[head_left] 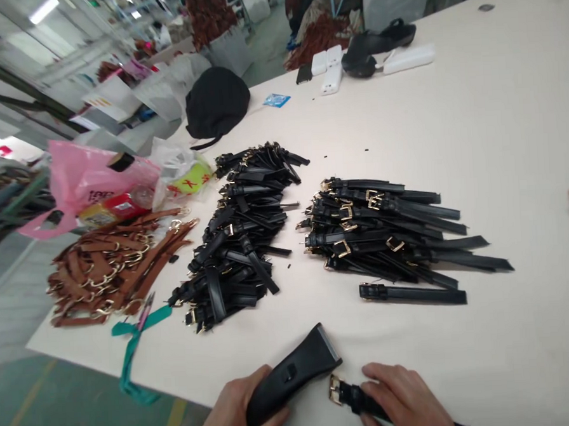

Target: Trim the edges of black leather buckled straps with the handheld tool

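My left hand [237, 409] grips the black tool [293, 374], its tip angled up-right — just beside the buckled strap [346, 394] pinned flat under my right hand [404, 400].

A white table [499, 132] bears black strap piles [385, 233], brown straps [110, 266] and bags [87, 179].

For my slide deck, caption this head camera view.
Left hand grips a black tool, right hand pins a buckled strap, strap piles behind.

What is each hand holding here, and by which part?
The left hand grips the black handheld tool at its rear end. The right hand presses the black strap behind its gold buckle.
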The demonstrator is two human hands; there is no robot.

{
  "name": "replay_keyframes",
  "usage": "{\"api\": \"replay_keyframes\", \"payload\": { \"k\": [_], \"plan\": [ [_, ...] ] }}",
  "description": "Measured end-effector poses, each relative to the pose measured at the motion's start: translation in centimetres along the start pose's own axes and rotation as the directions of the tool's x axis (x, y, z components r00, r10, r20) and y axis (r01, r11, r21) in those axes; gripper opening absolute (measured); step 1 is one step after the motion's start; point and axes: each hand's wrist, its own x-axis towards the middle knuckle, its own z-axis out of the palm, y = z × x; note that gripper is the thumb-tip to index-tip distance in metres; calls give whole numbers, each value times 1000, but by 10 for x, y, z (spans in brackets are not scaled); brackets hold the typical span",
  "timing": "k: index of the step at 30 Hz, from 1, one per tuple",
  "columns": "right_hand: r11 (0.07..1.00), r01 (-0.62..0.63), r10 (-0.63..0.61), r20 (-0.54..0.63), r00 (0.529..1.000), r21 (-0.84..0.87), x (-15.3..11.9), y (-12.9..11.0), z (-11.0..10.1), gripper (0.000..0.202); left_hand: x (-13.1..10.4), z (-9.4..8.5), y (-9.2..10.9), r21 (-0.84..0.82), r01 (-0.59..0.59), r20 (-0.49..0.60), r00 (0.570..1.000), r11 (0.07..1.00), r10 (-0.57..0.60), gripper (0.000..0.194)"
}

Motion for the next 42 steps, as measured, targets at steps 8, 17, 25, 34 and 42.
{"api": "replay_keyframes", "payload": {
  "k": [8, 17, 25, 34, 42],
  "plan": [
    [993, -112, 104, 157, 982, 40, 26, -11, -31, 25, -9, -2, 9, 14, 38, -1, 999, 999, -38, 23],
    [999, 13, -19, 186, 982, 31, 71, 3, -37, 19, -31, -16, -1, 22, 126, -153, 981, 992, -121, 41],
    [996, 68, -75, 133, 988, 57, 67, 9, -31, 18, -48, -22, 7, 104, 175, -164, 974, 979, -157, 39],
    [993, 25, -33, 69, 997, 115, 67, -6, -30, 19, -57, -30, 24, 143, 151, -220, 969, 978, -117, 29],
    [991, 22, 5, 209, 978, -130, 59, -20, -25, 16, -66, -30, 22, 165, 180, -239, 961, 970, -138, 32]
  ]
}}
